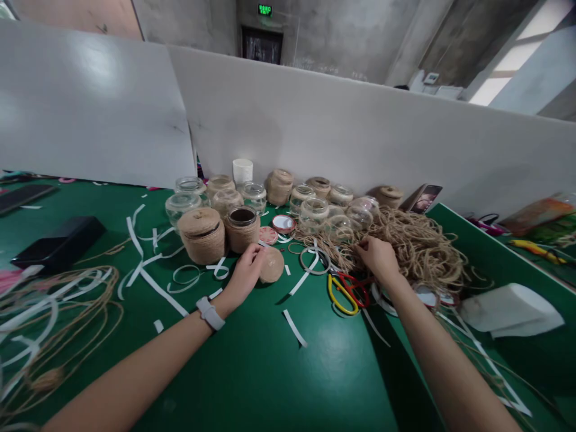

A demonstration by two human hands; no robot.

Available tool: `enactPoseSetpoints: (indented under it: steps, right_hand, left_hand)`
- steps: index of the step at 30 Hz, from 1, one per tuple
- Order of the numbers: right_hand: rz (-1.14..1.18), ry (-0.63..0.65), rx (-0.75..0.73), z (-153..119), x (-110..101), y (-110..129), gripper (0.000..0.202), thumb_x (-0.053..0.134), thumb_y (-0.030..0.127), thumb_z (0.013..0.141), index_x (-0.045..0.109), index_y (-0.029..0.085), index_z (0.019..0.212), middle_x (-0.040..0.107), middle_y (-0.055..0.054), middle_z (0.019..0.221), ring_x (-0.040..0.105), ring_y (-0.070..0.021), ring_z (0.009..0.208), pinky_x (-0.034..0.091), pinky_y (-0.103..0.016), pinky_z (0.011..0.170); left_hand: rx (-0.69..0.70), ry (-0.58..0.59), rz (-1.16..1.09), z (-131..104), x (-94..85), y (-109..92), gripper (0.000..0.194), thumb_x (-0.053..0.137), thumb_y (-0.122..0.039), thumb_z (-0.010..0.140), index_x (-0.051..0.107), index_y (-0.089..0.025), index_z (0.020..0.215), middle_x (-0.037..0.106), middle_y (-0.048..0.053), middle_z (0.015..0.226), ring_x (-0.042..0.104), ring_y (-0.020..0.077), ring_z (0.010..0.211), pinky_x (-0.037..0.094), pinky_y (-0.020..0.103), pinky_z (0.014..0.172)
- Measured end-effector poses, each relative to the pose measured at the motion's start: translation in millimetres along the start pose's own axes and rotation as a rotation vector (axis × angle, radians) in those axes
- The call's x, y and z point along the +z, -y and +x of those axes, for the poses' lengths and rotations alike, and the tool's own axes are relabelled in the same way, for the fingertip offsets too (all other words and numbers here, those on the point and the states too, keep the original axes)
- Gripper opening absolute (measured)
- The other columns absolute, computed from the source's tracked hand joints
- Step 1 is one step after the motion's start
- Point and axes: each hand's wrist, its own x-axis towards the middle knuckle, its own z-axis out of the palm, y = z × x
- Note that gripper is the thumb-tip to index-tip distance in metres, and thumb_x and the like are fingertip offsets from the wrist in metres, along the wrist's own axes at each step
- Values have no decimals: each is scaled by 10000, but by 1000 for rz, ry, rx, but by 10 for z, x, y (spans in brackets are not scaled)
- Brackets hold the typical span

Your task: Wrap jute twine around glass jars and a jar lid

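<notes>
My left hand (247, 268), with a pale watch band on the wrist, is closed at the edge of a round twine-covered lid (272, 266), which faces me. Its fingertips are partly hidden behind the lid. To the right, my right hand (378, 258) pinches at the near left side of a heap of jute twine (427, 252), its fingertips among the strands. Red-and-yellow scissors (344, 294) lie just below that hand. Left of my left hand stand an open twine-wrapped jar (243, 229) and a lidded twine-wrapped jar (201, 235).
Several glass jars (314, 215), some partly wrapped, stand along the white partition (315, 120). White strips (294, 328) are scattered over the green table (252, 372). A black box (58, 243) and loose twine lie left; a white roll (513, 309) and propped phone (426, 198) are right.
</notes>
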Motion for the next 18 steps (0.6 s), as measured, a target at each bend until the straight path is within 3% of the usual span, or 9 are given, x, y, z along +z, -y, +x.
enactPoseSetpoints:
  steps: [4,7,11,15,18]
  right_hand:
    - [-32,5,45,38,75,65,164,624,292,807,704,149,821,730,-147,827,684,-243,765,428,-290,644]
    - [-31,-18,92,36,21,65,226,597,331,824,682,137,900,720,-142,798,676,-247,732,430,-295,620]
    - [51,-172,72,-72,-150,34,314,573,254,808,635,147,1097,707,-113,854,658,-246,772,455,-316,692]
    - [121,-339,-16,-221,-355,110,202,563,243,797,677,171,948,662,-132,892,621,-278,855,469,-394,791]
    - [448,-417,-15,-342,-470,360,174,625,310,772,651,181,886,649,-113,889,618,-236,793,497,-402,799]
  left_hand:
    - [-13,-22,-27,-11,-9,-14,332,468,-505,890,542,-192,809,595,12,804,551,182,825,443,279,758]
    - [-24,-27,-44,-16,-12,-35,351,511,-534,865,527,-196,770,568,0,761,535,179,799,440,279,752]
    - [-47,-21,-63,-16,-8,-50,364,564,-548,813,513,-196,738,538,-16,711,520,171,753,434,273,714]
    - [-82,18,-103,-12,-6,-65,379,583,-562,781,508,-193,737,536,-14,704,533,164,718,439,246,606]
    - [-109,49,-144,-18,-14,-94,391,608,-570,761,512,-192,749,547,-11,716,559,167,719,453,229,556]
